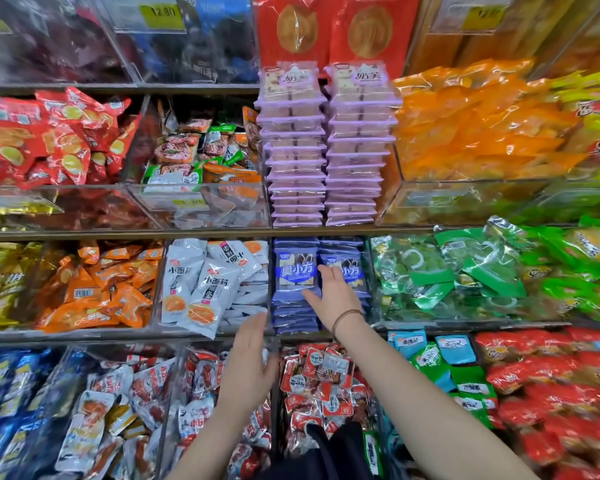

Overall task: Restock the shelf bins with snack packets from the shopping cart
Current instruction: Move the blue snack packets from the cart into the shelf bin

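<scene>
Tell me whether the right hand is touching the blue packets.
Cannot tell. In the head view the right hand is spread open over the blue packets and overlaps them, but neither contact nor a gap shows plainly.

"12.80" on yellow price tag (164, 12)

Glossy plastic snack packets (201, 289) — clear acrylic bins (201, 206)

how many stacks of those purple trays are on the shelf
2. The left stack and the right stack stand side by side on the shelf directly above the blue packets by the right hand. More may be hidden behind them.
</scene>
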